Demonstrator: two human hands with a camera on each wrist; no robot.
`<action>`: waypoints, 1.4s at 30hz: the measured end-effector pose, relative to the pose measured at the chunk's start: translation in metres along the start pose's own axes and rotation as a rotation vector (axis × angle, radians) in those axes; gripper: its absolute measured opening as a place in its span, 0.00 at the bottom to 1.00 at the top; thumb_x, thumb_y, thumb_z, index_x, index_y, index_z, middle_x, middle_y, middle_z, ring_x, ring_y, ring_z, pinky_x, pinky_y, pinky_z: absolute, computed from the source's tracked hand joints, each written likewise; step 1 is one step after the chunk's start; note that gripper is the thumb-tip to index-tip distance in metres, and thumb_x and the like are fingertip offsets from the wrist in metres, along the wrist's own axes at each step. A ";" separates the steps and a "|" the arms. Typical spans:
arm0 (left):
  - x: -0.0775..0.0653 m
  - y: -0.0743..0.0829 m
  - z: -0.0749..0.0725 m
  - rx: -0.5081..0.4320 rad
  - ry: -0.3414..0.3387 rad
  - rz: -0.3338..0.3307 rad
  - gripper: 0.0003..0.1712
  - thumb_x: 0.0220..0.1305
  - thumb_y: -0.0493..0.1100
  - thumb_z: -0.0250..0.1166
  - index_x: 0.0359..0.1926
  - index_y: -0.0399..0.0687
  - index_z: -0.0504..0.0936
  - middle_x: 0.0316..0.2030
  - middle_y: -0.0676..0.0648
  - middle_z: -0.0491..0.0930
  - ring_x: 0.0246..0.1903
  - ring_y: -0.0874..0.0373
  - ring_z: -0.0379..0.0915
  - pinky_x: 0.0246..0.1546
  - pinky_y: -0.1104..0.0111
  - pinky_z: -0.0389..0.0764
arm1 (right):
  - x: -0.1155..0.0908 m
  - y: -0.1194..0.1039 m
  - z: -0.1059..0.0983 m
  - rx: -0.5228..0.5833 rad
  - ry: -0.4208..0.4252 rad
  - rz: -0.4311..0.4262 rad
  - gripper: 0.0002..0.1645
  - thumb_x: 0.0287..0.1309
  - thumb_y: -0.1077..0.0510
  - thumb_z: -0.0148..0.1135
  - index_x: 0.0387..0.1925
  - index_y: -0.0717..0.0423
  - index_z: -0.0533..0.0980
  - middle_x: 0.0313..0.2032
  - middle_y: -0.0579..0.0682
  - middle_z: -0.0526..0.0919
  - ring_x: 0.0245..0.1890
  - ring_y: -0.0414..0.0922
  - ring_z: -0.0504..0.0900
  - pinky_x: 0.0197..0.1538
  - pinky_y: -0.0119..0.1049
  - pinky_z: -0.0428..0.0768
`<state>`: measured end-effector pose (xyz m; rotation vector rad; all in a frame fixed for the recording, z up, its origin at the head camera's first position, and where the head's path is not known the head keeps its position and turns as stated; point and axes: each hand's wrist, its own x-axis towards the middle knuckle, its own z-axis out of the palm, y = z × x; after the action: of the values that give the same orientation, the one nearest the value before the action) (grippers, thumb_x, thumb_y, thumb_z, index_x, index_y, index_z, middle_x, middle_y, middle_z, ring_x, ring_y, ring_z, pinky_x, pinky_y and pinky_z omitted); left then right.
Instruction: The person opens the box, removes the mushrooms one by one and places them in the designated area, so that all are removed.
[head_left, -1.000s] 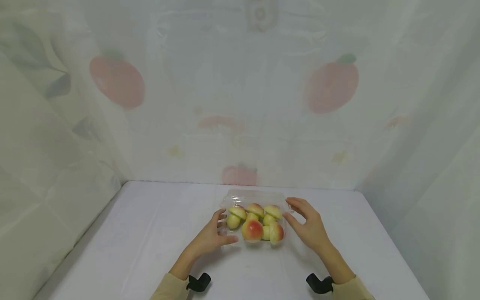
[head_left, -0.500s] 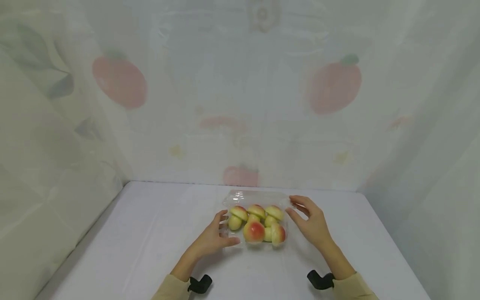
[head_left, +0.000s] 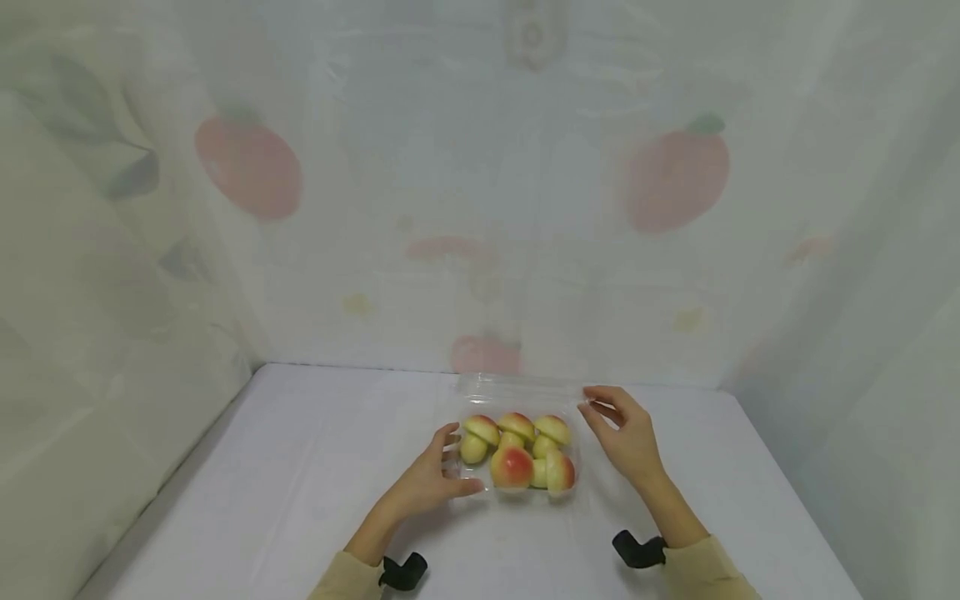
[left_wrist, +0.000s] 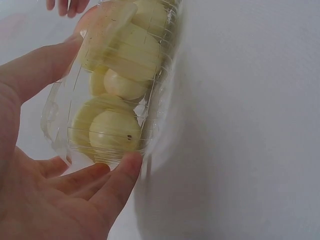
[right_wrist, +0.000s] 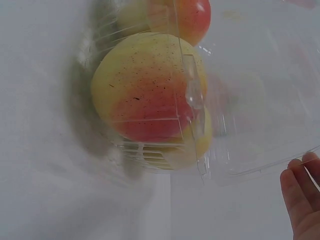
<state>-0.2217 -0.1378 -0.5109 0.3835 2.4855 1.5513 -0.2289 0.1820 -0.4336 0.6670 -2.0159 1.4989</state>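
Observation:
A clear plastic clamshell box (left_wrist: 59,117) stands in the middle of the table in the head view, its lid (head_left: 517,388) raised at the back. Inside lie several yellow mushroom-shaped pieces (head_left: 513,467) with red-blushed caps. My left hand (head_left: 426,483) holds the box by its left end. In the left wrist view, the thumb is at the upper rim and the other fingers lie along the end wall. At the far right corner, my right hand (head_left: 628,437) pinches the lid's edge. Its fingertips (right_wrist: 296,164) show at the lid's border in the right wrist view.
The box stands on a white-covered table (head_left: 330,450). Pale curtains (head_left: 562,217) printed with red fruit rise behind it and along both sides. A black curved piece sits at each wrist, near the tan sleeves (head_left: 708,571).
My right hand has moved a little up and away with the lid's edge, and the lid stands further back. My left hand keeps its hold on the box.

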 end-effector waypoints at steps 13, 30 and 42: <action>-0.001 0.000 0.000 0.010 -0.006 0.009 0.62 0.55 0.53 0.79 0.78 0.41 0.48 0.73 0.32 0.59 0.68 0.33 0.63 0.61 0.44 0.73 | 0.014 0.001 0.004 -0.008 0.071 0.099 0.08 0.57 0.78 0.65 0.40 0.76 0.78 0.39 0.67 0.84 0.41 0.43 0.85 0.49 0.29 0.83; 0.001 -0.003 0.001 0.005 -0.002 0.015 0.63 0.55 0.54 0.79 0.79 0.43 0.48 0.73 0.33 0.58 0.69 0.34 0.63 0.62 0.44 0.73 | 0.026 0.011 0.007 -0.045 0.063 0.298 0.07 0.64 0.70 0.65 0.40 0.73 0.77 0.41 0.64 0.83 0.43 0.40 0.84 0.45 0.22 0.80; 0.001 -0.003 0.003 0.003 -0.017 0.025 0.62 0.56 0.54 0.79 0.79 0.43 0.48 0.74 0.33 0.58 0.69 0.33 0.62 0.62 0.44 0.72 | 0.027 0.016 0.010 -0.103 0.084 0.376 0.08 0.66 0.66 0.66 0.40 0.71 0.77 0.41 0.60 0.84 0.42 0.37 0.83 0.44 0.20 0.77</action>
<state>-0.2219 -0.1364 -0.5150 0.4279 2.4800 1.5478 -0.2611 0.1745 -0.4290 0.1839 -2.2219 1.5820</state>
